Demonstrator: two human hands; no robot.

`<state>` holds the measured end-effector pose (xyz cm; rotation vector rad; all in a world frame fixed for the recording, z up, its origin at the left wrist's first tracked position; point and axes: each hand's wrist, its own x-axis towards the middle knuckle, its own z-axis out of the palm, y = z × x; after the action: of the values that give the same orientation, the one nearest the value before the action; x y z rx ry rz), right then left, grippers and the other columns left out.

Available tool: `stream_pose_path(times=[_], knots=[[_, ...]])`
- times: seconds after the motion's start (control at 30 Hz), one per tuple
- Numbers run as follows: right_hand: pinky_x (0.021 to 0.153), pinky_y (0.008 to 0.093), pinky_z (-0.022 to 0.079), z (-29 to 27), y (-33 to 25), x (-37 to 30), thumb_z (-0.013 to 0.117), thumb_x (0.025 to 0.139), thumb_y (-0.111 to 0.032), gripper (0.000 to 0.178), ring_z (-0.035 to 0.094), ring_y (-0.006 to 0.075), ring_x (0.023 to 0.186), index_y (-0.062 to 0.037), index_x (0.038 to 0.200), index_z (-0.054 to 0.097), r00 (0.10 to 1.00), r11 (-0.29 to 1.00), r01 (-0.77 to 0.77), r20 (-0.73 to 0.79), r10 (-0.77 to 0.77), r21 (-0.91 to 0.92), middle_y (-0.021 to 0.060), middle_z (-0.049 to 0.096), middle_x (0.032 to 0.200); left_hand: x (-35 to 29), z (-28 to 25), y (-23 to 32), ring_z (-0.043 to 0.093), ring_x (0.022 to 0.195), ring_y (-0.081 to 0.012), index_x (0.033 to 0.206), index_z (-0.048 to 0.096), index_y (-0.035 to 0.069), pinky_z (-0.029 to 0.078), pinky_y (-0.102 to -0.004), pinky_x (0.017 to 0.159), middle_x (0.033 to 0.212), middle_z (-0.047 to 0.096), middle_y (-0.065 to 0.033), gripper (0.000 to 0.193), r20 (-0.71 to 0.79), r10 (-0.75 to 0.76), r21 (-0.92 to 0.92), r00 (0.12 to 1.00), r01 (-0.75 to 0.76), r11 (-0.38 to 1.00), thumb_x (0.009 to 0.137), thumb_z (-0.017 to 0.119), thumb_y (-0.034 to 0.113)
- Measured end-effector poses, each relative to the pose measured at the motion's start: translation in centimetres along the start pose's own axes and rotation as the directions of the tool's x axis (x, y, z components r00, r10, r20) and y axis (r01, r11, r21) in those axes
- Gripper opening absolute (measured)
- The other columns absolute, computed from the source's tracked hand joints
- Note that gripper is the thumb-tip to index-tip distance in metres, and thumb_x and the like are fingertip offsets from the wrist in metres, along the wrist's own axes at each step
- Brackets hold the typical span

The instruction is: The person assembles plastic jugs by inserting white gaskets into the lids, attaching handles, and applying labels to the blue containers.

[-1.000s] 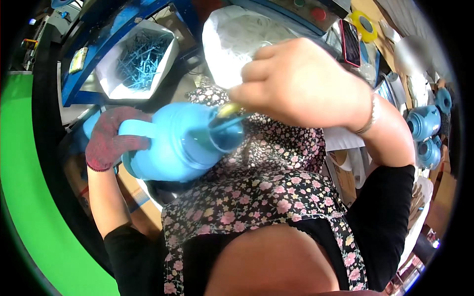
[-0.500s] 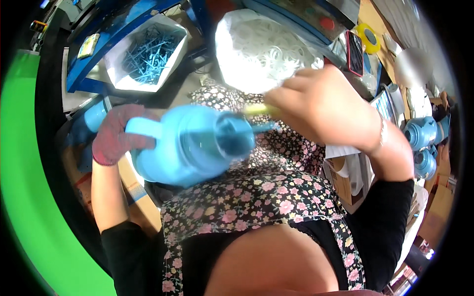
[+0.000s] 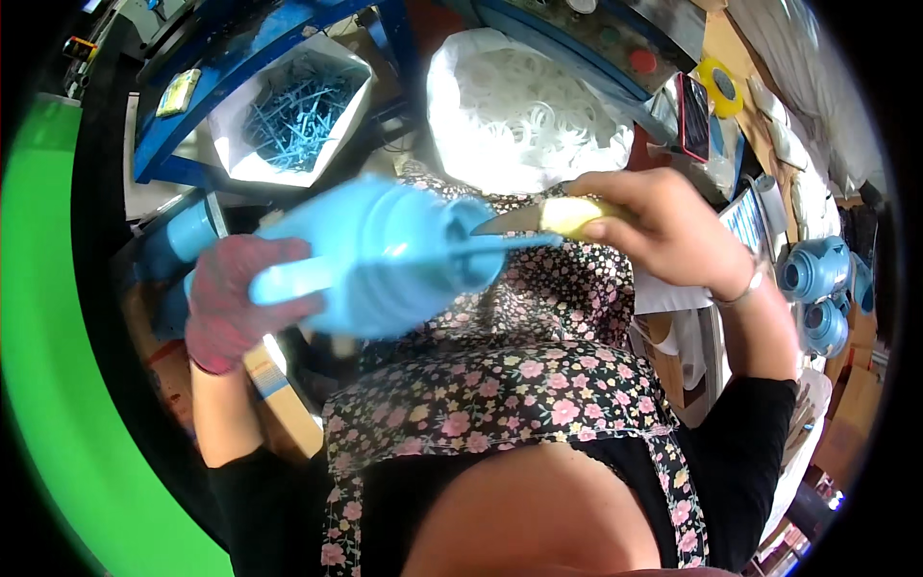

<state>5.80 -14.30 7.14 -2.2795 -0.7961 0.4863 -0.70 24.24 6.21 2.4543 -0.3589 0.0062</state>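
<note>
Head view, blue plastic jug (image 3: 394,255) tilted sideways above the floral apron (image 3: 510,394), gloved left hand (image 3: 248,296) clasping the jug's handle, bare right hand (image 3: 663,226) gripping a yellow-handled knife (image 3: 555,217), blade at the jug's mouth, thin blue strip (image 3: 529,240) jutting past it.

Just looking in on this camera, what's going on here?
A person's gloved left hand holds a blue jug sideways, its mouth toward the bare right hand. That hand grips a knife with a yellow handle, its blade at the mouth. A thin blue strip sticks out there. Beyond are bags of blue scraps and white rings.
</note>
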Motion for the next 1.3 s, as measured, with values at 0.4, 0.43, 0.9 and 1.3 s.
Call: stream_pose_path(times=[0.4,0.43,0.9,1.3], knots=[[0.062,0.0231,0.048,3.3,4.7,-1.8,0.061,0.092,-0.017,0.033,0.057,0.0074,0.073,-0.0016,0.122,0.058,0.946,0.795,-0.278,0.008,0.325,0.539,0.0035,0.062,0.095,-0.7,5.0,-8.0,0.059,0.098,-0.0336,0.108,0.061,0.004,0.045,-0.0427,0.091,0.108,0.061,-0.0131,0.039,-0.448,0.151,0.179,0.881,-0.078,0.981,0.072,0.074,0.0],[0.062,0.0248,0.049,2.8,3.6,-0.4,0.062,0.089,-0.014,0.033,0.058,0.0104,0.072,-0.005,0.12,0.059,0.974,0.91,-0.103,-0.145,0.175,0.402,0.0038,0.062,0.093,0.3,4.9,-8.2,0.057,0.101,-0.0343,0.106,0.062,0.006,0.045,-0.0438,0.09,0.109,0.06,-0.0126,0.04,-0.495,-0.022,-0.132,0.868,-0.05,0.99,0.069,0.077,0.0],[0.08,0.0394,0.052,0.7,7.7,8.2,0.061,0.087,-0.022,0.034,0.066,0.0298,0.089,-0.0082,0.118,0.062,0.904,0.984,-0.023,-0.424,-0.055,-0.176,0.0147,0.068,0.101,4.6,2.5,-12.0,0.059,0.101,-0.0263,0.108,0.063,0.005,0.046,-0.0378,0.091,0.107,0.062,-0.0113,0.039,-0.534,0.041,-0.038,0.844,-0.073,0.997,0.072,0.075,-0.003],[0.088,0.0389,0.05,13.3,24.8,15.9,0.05,0.084,-0.002,0.034,0.06,0.0313,0.105,-0.0121,0.113,0.063,0.923,0.796,-0.385,-0.202,0.328,-0.468,0.012,0.059,0.117,1.8,-0.4,-11.6,0.056,0.109,-0.02,0.123,0.052,0.0,0.044,-0.0326,0.095,0.122,0.057,-0.012,0.039,-0.78,-0.177,-0.24,0.6,-0.026,0.97,0.086,0.065,0.004]])
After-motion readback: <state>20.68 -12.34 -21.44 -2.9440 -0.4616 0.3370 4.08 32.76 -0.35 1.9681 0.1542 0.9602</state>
